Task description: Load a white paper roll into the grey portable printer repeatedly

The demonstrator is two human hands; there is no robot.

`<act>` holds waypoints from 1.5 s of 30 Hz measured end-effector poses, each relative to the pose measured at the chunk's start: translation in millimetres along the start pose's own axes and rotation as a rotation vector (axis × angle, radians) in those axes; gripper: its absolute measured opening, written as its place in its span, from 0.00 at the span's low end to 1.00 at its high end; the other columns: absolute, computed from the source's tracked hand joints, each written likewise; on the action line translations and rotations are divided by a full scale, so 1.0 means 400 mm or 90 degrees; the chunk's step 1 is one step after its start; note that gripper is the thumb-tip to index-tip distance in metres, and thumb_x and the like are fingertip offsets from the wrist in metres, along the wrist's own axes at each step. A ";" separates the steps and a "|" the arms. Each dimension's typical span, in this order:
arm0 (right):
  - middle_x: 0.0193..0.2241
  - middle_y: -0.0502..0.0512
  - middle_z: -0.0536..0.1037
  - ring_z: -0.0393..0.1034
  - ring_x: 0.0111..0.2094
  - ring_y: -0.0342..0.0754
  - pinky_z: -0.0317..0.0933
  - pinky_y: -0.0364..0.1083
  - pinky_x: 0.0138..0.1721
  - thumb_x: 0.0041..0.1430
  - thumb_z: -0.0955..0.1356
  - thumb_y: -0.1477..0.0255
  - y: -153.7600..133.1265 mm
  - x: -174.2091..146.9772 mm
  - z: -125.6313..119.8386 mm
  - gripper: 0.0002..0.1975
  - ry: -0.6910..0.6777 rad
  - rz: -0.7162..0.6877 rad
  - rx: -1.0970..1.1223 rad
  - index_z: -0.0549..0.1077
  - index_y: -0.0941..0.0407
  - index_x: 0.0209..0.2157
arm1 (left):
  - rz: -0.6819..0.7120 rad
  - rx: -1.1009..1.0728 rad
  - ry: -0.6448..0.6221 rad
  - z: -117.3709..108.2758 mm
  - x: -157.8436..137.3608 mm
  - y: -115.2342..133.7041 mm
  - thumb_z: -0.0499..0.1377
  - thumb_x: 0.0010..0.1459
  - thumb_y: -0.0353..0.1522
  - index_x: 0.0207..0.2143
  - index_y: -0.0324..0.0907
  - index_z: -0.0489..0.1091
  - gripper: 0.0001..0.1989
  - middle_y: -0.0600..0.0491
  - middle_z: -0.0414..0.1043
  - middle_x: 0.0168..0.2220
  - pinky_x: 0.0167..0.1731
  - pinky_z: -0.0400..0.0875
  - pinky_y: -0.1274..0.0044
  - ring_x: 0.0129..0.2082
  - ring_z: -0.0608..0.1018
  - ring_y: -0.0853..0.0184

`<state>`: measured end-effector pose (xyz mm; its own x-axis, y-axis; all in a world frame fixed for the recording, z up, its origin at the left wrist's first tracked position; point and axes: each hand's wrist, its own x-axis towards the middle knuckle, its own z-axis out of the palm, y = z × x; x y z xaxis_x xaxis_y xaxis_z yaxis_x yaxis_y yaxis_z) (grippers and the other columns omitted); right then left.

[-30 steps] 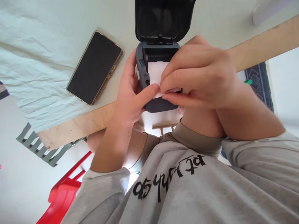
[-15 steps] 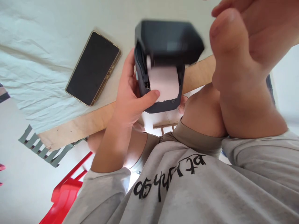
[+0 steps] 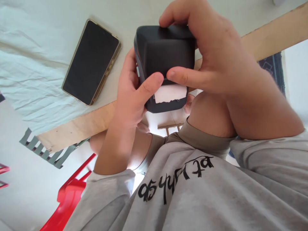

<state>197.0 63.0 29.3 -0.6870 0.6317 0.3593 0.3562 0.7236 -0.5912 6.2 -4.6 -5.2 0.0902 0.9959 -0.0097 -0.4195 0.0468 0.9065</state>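
Observation:
A small black receipt printer [image 3: 168, 54] is held up between both hands, its lid down over the paper compartment. A strip of white paper [image 3: 170, 93] with a torn edge sticks out below the lid, on the side toward my body. My left hand [image 3: 132, 93] grips the printer's left side, thumb on the front near the lid's edge. My right hand [image 3: 209, 54] is wrapped over the lid from the right, with its thumb pressed along the lid's lower edge and its fingers over the far side. The paper roll inside is hidden.
A smartphone [image 3: 91, 62] in a clear-edged case lies on the pale cloth [image 3: 29, 80] to the left. A wooden board edge [image 3: 79, 126] runs along the cloth's near side. A red plastic chair [image 3: 69, 199] stands at lower left. My legs are below the printer.
The printer's lid was raised with the paper roll showing; now it is down. My right hand came from the upper right onto the lid.

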 end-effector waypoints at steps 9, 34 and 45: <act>0.56 0.58 0.70 0.67 0.57 0.39 0.62 0.40 0.61 0.67 0.61 0.49 0.018 0.003 0.007 0.36 0.033 -0.039 -0.012 0.68 0.67 0.58 | 0.012 0.003 -0.023 -0.018 0.012 -0.009 0.72 0.56 0.41 0.53 0.48 0.72 0.24 0.54 0.74 0.45 0.32 0.75 0.75 0.38 0.78 0.65; 0.60 0.57 0.65 0.63 0.63 0.42 0.60 0.42 0.71 0.69 0.61 0.53 -0.006 0.002 -0.005 0.35 -0.040 -0.008 0.018 0.61 0.68 0.62 | -0.073 -0.107 0.094 0.017 0.023 0.042 0.50 0.66 0.22 0.42 0.42 0.76 0.16 0.52 0.77 0.34 0.47 0.76 0.76 0.39 0.80 0.66; 0.44 0.47 0.74 0.70 0.51 0.40 0.64 0.38 0.54 0.63 0.64 0.51 0.030 -0.022 -0.027 0.32 0.101 0.037 -0.120 0.73 0.64 0.54 | -0.033 -0.165 0.027 0.026 0.013 0.030 0.53 0.69 0.27 0.45 0.40 0.74 0.10 0.52 0.79 0.41 0.54 0.75 0.75 0.45 0.80 0.66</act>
<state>214.3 69.1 26.9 -0.5587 0.6987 0.4468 0.5137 0.7145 -0.4750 11.1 0.5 10.2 0.0825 0.9937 -0.0759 -0.6334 0.1111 0.7658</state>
